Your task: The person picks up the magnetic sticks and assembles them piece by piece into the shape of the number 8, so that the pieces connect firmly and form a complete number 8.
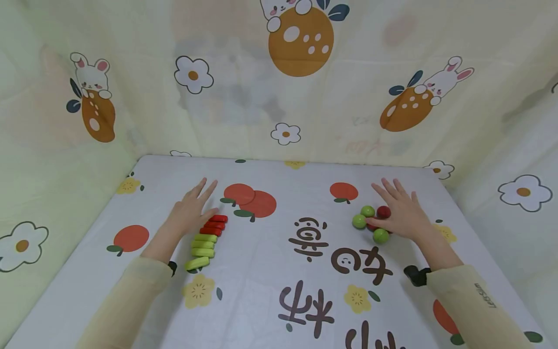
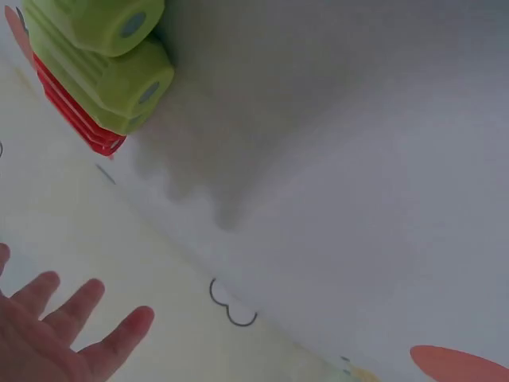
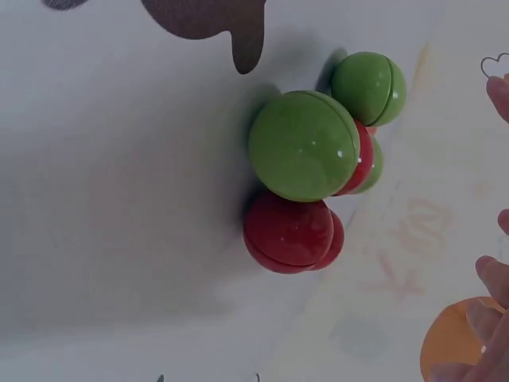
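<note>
My left hand [image 1: 188, 213] hovers with fingers spread beside a column of short bars, its thumb near the top of the column. Red bars [image 1: 213, 225] make up the far end and green bars [image 1: 202, 252] the near end. In the left wrist view the green bars [image 2: 131, 79] show a grey dot in each end face. Over on the right, my right hand [image 1: 403, 215] is spread above a cluster of balls and partly hides it. Green balls [image 1: 359, 221] and dark red balls [image 1: 383, 212] lie close together; a seam rings a dark red ball [image 3: 286, 235]. Neither hand holds anything.
A white tablecloth [image 1: 253, 271] printed with fruit, flowers and dark characters covers the table. Pale curtains [image 1: 235, 111] with rabbit and flower prints hang behind and at both sides. Between the bars and the balls lies a wide stretch of cloth.
</note>
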